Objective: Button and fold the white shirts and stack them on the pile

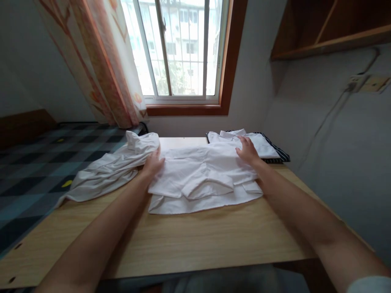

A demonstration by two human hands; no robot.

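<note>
A white shirt lies partly folded at the middle of the wooden tabletop, its sleeves already turned in over the body. The left hand rests at the shirt's 9 o'clock edge, fingers closed over the cloth there, though whether they pinch it or merely press is hard to tell. The right hand lies flat at about 1 o'clock on the shirt, fingers spread open and pressing the fabric down near the shoulder.

By my reading, the step in hand is smoothing and squaring the half-made fold. The next move would call for both hands to take matching points on one edge and carry it over evenly, keeping the tucked sleeves from slipping out.

At 10 o'clock from the shirt a crumpled white garment sprawls to the tabletop's left edge, touching the left hand. At 1 o'clock, just behind the right hand, sits a folded stack of white cloth over dark striped cloth. Beyond it all stand a window and a curtain.

No brand, label or legible writing shows anywhere.
</note>
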